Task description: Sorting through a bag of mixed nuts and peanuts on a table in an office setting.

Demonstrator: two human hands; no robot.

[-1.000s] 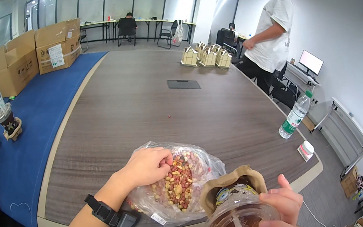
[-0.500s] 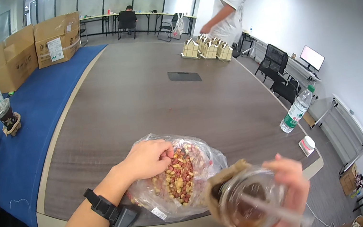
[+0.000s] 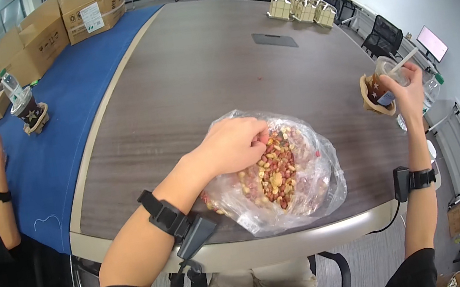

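In the head view, the left hand (image 3: 236, 144) lies over the mouth of a clear plastic bag (image 3: 326, 182) of nuts (image 3: 278, 178) at the near side of the worktop (image 3: 172, 92). Its fingers are curled together; whether a nut is pinched between them cannot be told. The right hand (image 3: 408, 89) is clamped around the upper part of a cup (image 3: 381, 91), seated in a carton holder (image 3: 381, 109) near the right edge, just beside a bottle (image 3: 431, 89). A light, even grip seems best, since thin plastic may buckle; the cup is best held upright, its straw (image 3: 406, 59) clear of the fingers, and the holder's whole base supported by the worktop.
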